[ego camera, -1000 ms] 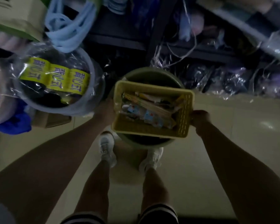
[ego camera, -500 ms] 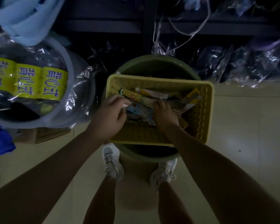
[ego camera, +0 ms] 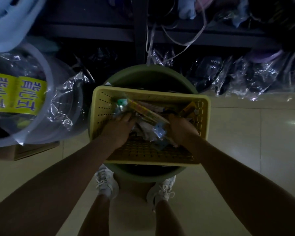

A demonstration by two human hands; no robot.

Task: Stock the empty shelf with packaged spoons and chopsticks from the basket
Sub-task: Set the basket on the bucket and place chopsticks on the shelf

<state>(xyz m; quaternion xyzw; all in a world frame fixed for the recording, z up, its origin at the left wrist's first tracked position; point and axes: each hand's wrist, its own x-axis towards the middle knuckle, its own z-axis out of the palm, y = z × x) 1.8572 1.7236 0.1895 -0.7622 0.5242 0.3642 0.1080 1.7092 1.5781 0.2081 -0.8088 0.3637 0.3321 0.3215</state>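
Note:
A yellow perforated basket [ego camera: 99,106] rests on top of a green round bucket [ego camera: 143,72] in front of my feet. Inside lie several packaged spoons and chopsticks, among them a long yellow chopstick pack [ego camera: 143,110] and a clear pack with a green top [ego camera: 121,103]. My left hand [ego camera: 117,128] is inside the basket with its fingers curled around the near ends of the packs. My right hand [ego camera: 180,127] is also inside, closed on packs at the right, beside a blue-labelled pack [ego camera: 158,132]. The scene is dim.
A large plastic-wrapped tub with yellow labels [ego camera: 29,94] stands at the left over a cardboard box [ego camera: 32,150]. Dark shelving [ego camera: 140,34] with plastic-wrapped goods [ego camera: 237,77] runs along the top. Tiled floor [ego camera: 254,150] lies to the right.
A second ago both hands held the basket by its sides. They have since gone inside it and now dig deeper among the packs, gathering them; the view has shifted closer.

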